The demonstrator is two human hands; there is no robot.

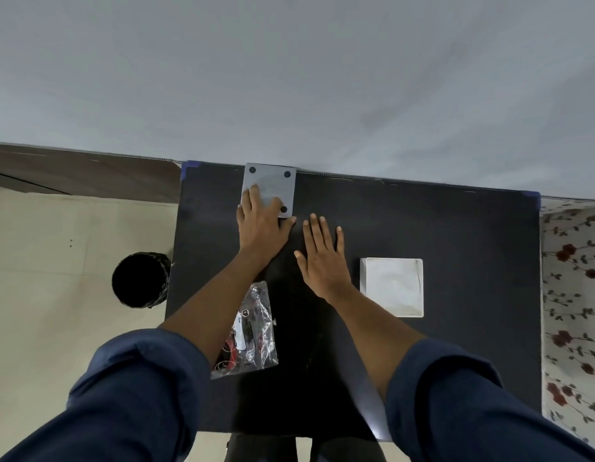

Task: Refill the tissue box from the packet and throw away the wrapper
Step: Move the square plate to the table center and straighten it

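Hands flat, fingers spread — left (261, 225) on grey lid (272, 186), right (321, 258) beside.

Crinkly glossy plastic wrapper (252, 331), matt black table (456, 228), perhaps smooth plastic box (392, 288).

a black table (456, 228) stands against a pale grey wall (289, 78). left of the table lies cream floor (56, 261). right of the table hangs a flowered cloth (572, 295).
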